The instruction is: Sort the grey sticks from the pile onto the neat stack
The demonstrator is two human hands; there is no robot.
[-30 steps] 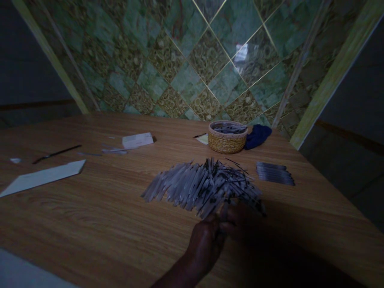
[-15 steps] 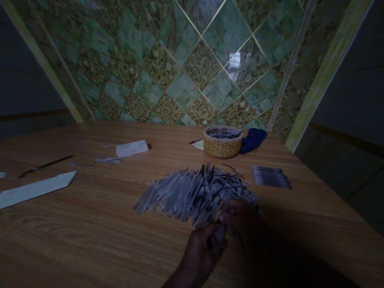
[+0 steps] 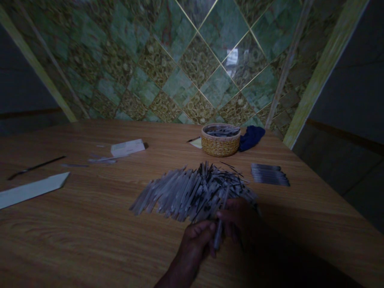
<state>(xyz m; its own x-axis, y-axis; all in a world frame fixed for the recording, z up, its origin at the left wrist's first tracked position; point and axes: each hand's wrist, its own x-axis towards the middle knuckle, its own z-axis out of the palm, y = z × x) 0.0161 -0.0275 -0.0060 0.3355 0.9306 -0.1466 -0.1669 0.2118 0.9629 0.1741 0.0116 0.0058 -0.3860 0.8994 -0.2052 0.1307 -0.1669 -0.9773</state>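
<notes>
Both my hands meet in front of a large heap of slim dark sticks in clear plastic sleeves (image 3: 183,190). Pinched in my right hand (image 3: 238,218) is one thin sleeved stick (image 3: 219,234), held near upright and slanting slightly. My left hand (image 3: 193,244) closes on the same piece from the left, thumb against it and fingertips partly behind it. Shadow covers much of the right hand and forearm. What kind of stick is inside the sleeve is too dark to make out.
Behind the heap stands a woven basket (image 3: 221,143) of similar sticks, beside a dark blue cloth (image 3: 252,138). A neat row of sleeved sticks (image 3: 269,175) lies right. To the left are a white box (image 3: 128,147), a thin black tool (image 3: 36,167) and a pale flat strip (image 3: 34,189).
The sleeved stick now shows more clearly between my hands. My left hand has moved slightly down and left, its fingers less curled. The whole view has shifted a little.
</notes>
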